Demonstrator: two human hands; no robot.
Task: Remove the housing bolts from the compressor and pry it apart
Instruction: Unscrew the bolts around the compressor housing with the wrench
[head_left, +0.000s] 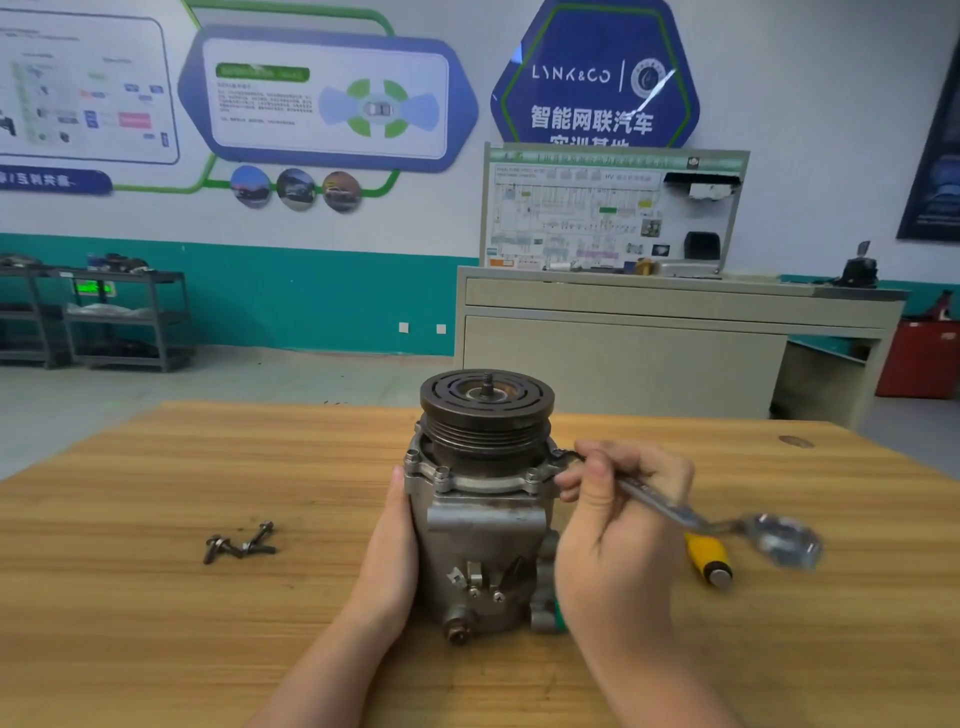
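Observation:
A grey metal compressor stands upright on the wooden table, its dark grooved pulley on top. Bolt heads show around its upper flange. My left hand presses flat against the housing's left side. My right hand grips a silver wrench by its shaft; one end sits at the flange's right side, the ring end sticks out to the right, blurred. Three loose bolts lie on the table to the left.
A yellow-handled tool lies on the table right of the compressor, partly under the wrench. Beyond the table stand a beige cabinet with a display board, dark shelving carts at left, and a red cabinet at right.

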